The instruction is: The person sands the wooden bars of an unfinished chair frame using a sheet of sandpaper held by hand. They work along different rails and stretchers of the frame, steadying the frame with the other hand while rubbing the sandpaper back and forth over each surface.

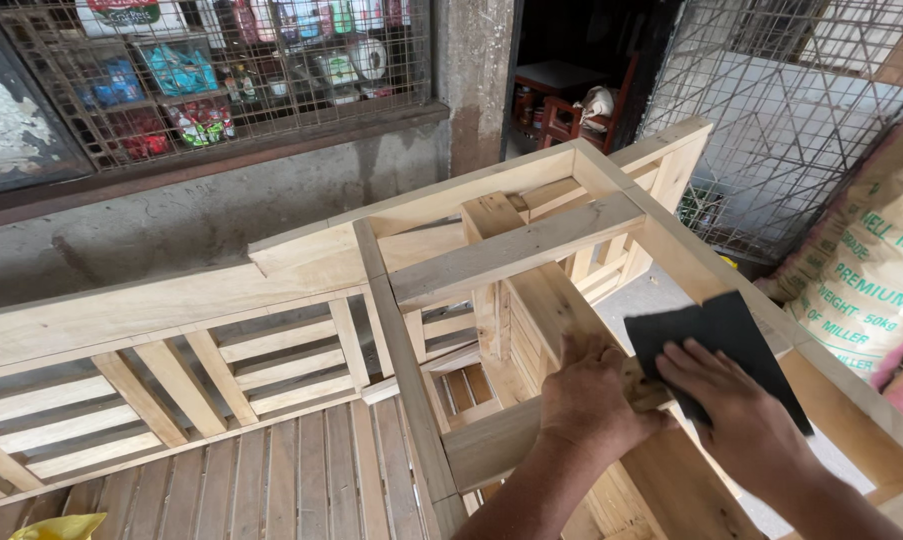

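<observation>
Left hand [589,392]: your fingers close around the wooden rail [491,440], lower centre of the frame.
Right hand [736,405]: your palm lies flat, fingers spread, pressing the black sandpaper sheet [716,330] onto the frame's edge, lower right.
Sandpaper: likely thin, light and floppy; it probably handles best pinned under a flat palm.
Furniture frame [301,300]: bare slatted wood, looks stiff and heavy, across the middle.
Surroundings: printed sack [871,280] at right; wire mesh window [211,70] upper left.

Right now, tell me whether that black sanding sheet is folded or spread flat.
Spread flat: the black sanding sheet lies open over the wooden rail, the right hand pressing it.
</observation>
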